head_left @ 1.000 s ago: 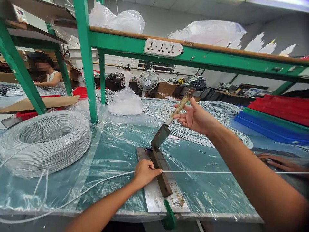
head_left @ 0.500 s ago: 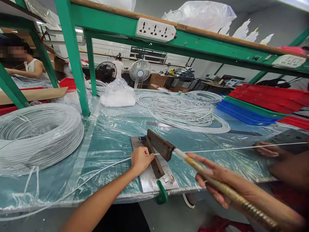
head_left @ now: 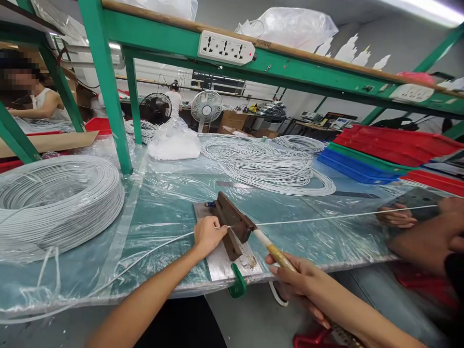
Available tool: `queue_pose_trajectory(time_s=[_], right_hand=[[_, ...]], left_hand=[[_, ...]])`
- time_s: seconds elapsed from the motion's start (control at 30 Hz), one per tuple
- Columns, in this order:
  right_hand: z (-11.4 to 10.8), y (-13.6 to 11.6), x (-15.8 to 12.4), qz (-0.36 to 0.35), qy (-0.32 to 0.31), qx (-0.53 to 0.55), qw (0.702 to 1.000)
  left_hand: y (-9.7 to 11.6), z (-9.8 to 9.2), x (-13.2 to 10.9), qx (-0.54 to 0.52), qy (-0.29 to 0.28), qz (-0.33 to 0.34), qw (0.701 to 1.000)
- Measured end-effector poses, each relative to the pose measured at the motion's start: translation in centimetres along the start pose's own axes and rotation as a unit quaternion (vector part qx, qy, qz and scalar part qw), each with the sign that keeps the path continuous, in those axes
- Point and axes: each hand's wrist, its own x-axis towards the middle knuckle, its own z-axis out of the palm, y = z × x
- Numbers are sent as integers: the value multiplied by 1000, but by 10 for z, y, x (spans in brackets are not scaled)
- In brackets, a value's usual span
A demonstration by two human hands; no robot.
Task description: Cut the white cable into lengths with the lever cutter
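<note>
My left hand [head_left: 209,235] pinches the white cable [head_left: 159,249] at the left side of a brown metal cutter [head_left: 234,220], which is mounted on a metal plate [head_left: 216,267]. Past the cutter, the cable stretches right toward another person's hands. My right hand [head_left: 295,276] is closed around the cutter's long handle [head_left: 277,253], which is white near the blade and yellowish further down. A green clamp [head_left: 238,284] sits at the plate's front edge. The cable's exact path through the blades is partly hidden.
A large cable coil [head_left: 60,208] lies at the left, and looser coils [head_left: 264,162] lie behind the cutter. Red, green and blue trays [head_left: 366,162] are stacked at the right. A co-worker's hand [head_left: 397,216] rests near the right edge. A green post [head_left: 108,96] stands left.
My right hand's fingers have closed around the handle, and the hand is lower and further left in view. My left hand stays on the cable. The camera view has shifted slightly.
</note>
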Motion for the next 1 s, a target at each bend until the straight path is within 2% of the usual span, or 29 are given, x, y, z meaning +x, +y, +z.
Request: queue_pose_trajectory(time_s=[0.2,0.47,0.53,0.67,0.7,0.77,0.87,1.0], right_hand=[[3,16,1,-47,21,-19,998],[2,10,-4,-59,24,-30,998],[6,22,0,-68,42,-38,996],[28,65,16,-147,173,-63,972],[32,74,18,-162,190,-56,967],[35,81,18,-155,181,-29,971],[18,63,5,-98,139,16,985],[-21,-3,-12,-64,41,147,986]], left_hand=[[-1,-1,-1,-6,5,11,1000],[2,-1,-1,-22,4,11,1000],[2,-1,0,-36,1,10,999],[-5,0,1,-84,-1,11,996],[-8,1,2,-100,-3,13,995],[-14,2,3,-140,-12,19,990],[-18,-2,4,-217,-39,40,975],[-16,-18,-5,-300,-74,63,949]])
